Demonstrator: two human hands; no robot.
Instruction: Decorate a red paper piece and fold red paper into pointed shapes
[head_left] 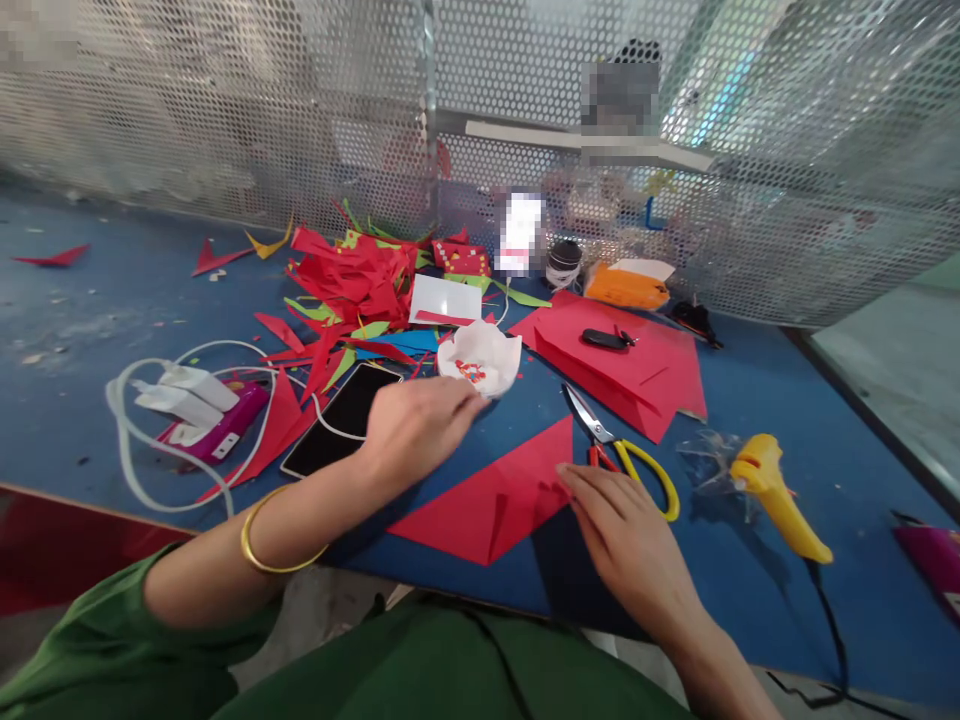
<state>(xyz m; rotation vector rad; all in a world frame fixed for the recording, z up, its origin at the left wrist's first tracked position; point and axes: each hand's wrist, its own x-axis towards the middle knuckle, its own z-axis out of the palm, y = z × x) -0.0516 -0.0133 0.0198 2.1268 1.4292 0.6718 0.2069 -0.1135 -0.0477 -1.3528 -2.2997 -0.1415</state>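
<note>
My left hand reaches to the near edge of a white paper cup-like holder with small red and orange bits in it. Its fingers are bent together, and their tips and anything between them are too small to make out. A folded red paper triangle lies on the blue table in front of me. My right hand rests with its fingertips on the right end of that triangle, fingers stretched out. Just behind the right hand are scissors with yellow and red handles.
Red paper sheets bear a black cutter. A yellow glue gun sits at right. Left are a dark phone, white chargers and red scraps. A lit phone leans against the mesh screen.
</note>
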